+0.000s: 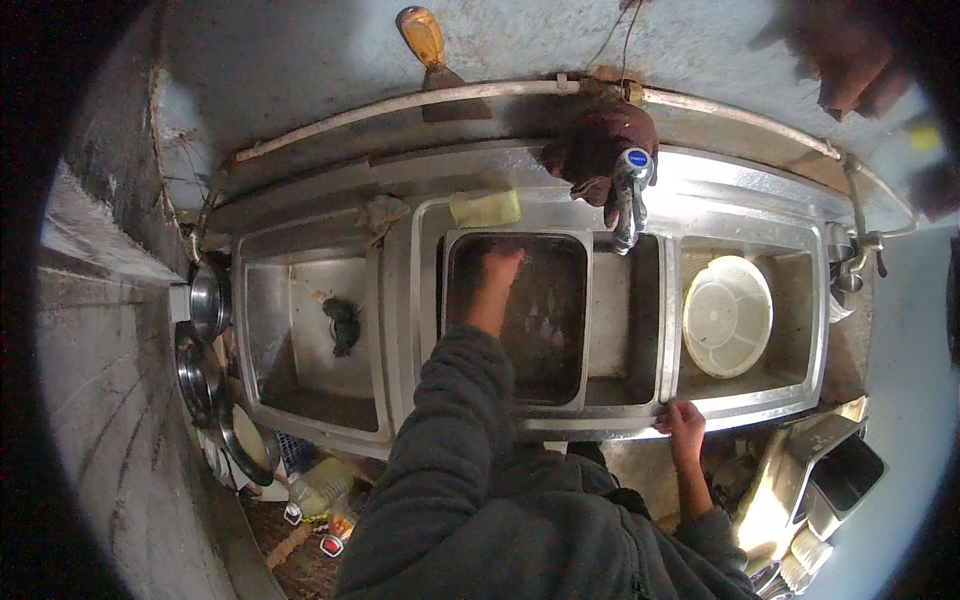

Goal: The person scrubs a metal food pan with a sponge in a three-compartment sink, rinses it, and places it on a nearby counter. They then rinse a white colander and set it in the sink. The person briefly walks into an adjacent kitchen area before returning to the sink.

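Observation:
My left hand (502,264) reaches into a deep rectangular metal pan (590,322) with a dark inside, near its far wall. The hand is blurred, and whether it holds anything is unclear. The pan sits in the middle basin (609,322) of a stainless steel sink, towards its left side. At the sink's front rim (600,424), my right hand (684,426) grips the edge with curled fingers. A chrome faucet (632,202) stands behind the middle basin, with a dark brown cloth (611,146) draped beside it. On the back ledge lies a yellow-green sponge or cloth (485,208).
The right basin holds a white plastic colander (727,316). A dark scouring pad or rag (343,326) lies in the left basin (311,390). Pans (208,304) stand at the left, above plastic bottles (321,487). Metal containers (844,472) stand at lower right. A pipe (450,96) crosses the wall.

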Available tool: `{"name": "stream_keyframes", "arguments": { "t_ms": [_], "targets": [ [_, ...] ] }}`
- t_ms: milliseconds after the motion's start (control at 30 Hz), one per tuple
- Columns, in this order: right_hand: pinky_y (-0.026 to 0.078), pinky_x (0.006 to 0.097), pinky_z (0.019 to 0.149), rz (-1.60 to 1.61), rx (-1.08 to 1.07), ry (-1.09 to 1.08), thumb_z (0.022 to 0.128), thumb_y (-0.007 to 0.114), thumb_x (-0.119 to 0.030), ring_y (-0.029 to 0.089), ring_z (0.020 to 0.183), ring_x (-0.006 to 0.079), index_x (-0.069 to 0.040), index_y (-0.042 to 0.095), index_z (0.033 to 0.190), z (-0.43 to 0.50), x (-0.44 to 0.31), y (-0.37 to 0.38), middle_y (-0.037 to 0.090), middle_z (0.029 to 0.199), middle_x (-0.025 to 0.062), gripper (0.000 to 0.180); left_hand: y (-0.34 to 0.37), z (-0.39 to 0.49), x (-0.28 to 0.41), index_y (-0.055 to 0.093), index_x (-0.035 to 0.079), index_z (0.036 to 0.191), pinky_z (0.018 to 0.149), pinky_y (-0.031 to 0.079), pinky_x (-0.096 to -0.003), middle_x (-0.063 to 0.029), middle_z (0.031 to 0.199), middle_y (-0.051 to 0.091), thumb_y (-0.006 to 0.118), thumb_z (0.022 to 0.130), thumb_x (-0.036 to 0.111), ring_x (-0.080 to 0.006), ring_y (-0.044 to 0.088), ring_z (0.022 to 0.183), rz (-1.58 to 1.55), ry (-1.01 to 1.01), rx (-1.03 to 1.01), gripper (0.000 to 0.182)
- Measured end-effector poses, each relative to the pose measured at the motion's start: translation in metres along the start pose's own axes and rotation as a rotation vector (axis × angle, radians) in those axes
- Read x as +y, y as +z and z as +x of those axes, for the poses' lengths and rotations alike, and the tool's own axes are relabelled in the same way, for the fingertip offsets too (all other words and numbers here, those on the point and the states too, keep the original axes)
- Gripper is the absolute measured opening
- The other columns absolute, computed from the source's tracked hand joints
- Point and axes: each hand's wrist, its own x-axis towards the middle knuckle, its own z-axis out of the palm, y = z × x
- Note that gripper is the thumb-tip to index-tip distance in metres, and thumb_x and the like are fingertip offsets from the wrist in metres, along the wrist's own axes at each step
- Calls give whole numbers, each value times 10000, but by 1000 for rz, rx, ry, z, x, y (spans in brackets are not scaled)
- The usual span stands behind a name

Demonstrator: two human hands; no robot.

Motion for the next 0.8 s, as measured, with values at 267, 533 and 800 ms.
{"name": "stream_keyframes", "arguments": {
  "t_ms": [267, 533, 800],
  "targets": [
    [546, 279, 506, 2, 22, 31, 991, 609, -160, 648, 568, 164, 35, 615, 975, 6, 8, -1, 648, 732, 87, 196, -41, -37, 32, 698, 63, 1109, 915, 530, -468, -227, 1132, 687, 701, 844, 341, -401, 656, 1064, -168, -221, 205, 384],
    [532, 275, 485, 58, 25, -17, 989, 603, -162, 647, 553, 163, 22, 630, 995, 2, 7, 2, 649, 728, 86, 185, -94, -77, 110, 670, 45, 1097, 886, 529, -489, -223, 1103, 677, 686, 883, 247, -399, 653, 1039, -158, 411, 381, 295],
    [519, 270, 465, 12, 84, -68, 979, 635, -194, 653, 541, 171, 10, 621, 1009, 18, 47, -8, 651, 712, 87, 207, -150, -30, 114, 675, 50, 1034, 930, 482, -502, -136, 1180, 622, 712, 849, 224, -366, 584, 1098, 370, 404, 334, 256]
  ]
}}
